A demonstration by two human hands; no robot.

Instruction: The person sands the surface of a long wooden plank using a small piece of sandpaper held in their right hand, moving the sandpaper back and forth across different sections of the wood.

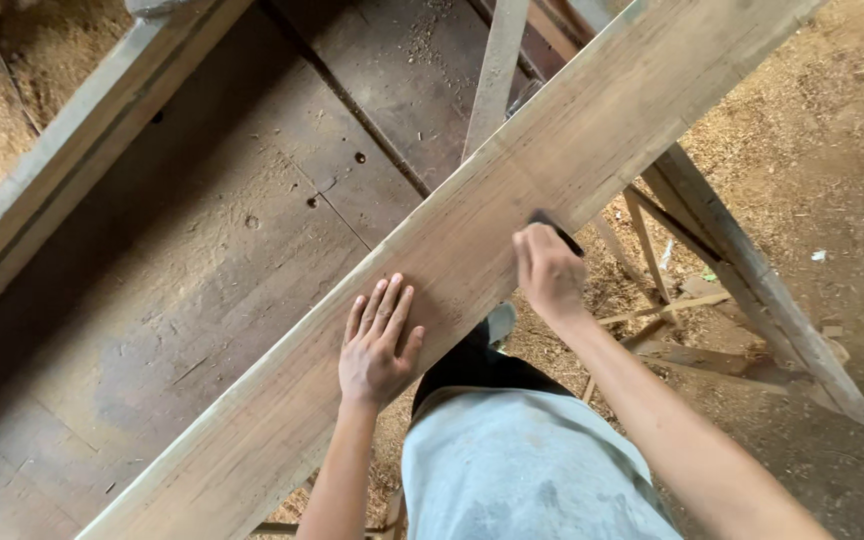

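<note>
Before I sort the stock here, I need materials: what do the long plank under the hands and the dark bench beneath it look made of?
The plank looks like bare, unfinished pale wood: straight grain lines, matte face, no paint. The left hand lies flat on it. The bench looks like old dark wood, worn and dusted with sawdust, with bored holes; any finish is hard to tell.

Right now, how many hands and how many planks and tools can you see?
Hands: 2, the left hand flat on the long plank and the right hand gripping the tool
Long plank: 1
Dark tool: 1
Total: 4
</note>
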